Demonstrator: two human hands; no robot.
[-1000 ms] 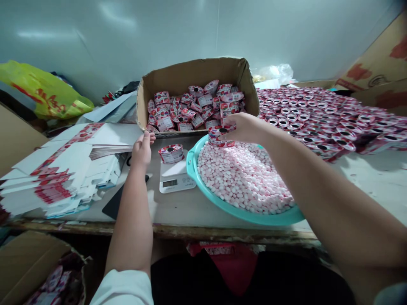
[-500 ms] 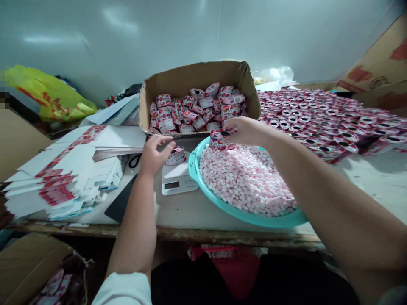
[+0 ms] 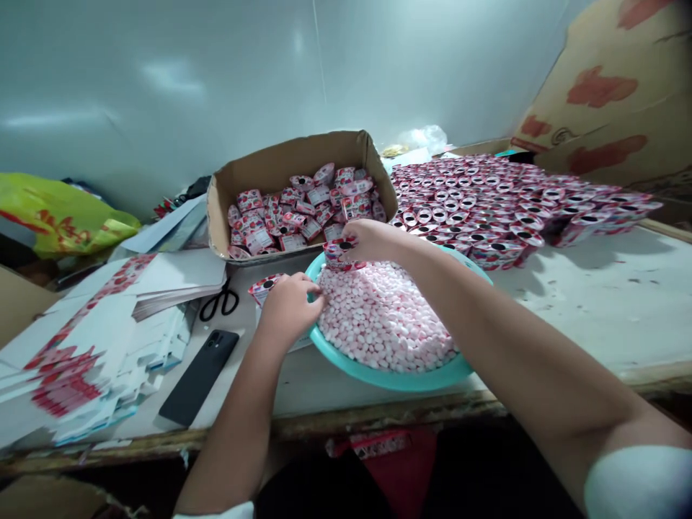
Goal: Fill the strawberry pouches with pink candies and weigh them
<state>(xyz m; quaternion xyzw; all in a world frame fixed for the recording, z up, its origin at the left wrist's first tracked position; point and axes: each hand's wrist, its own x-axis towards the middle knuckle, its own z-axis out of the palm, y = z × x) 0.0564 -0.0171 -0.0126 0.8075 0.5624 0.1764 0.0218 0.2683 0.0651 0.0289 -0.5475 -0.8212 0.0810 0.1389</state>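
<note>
My right hand [image 3: 370,241] grips a small red-and-white printed candy box [image 3: 336,252] over the far left side of a teal basin [image 3: 389,380]. Round pale pink and white candies [image 3: 389,317] fill the basin. At its left rim is my left hand [image 3: 289,306], with thumb and forefinger curled together by the candies; anything pinched there is too small to make out. Behind that hand, another printed box [image 3: 262,288] stands on a white kitchen scale [image 3: 300,342], mostly covered by the hand.
A cardboard carton [image 3: 243,169] of filled boxes stands behind the basin. Rows of upright printed boxes [image 3: 476,194] spread to the right. At left are flat white cartons [image 3: 86,303], black-handled scissors [image 3: 219,301] and a dark phone [image 3: 200,375]. The table's front edge [image 3: 378,414] runs below.
My left hand has moved from beside the scale to the basin's left rim, its fingers now curled in. My right hand still holds its box over the candies. The view has turned right.
</note>
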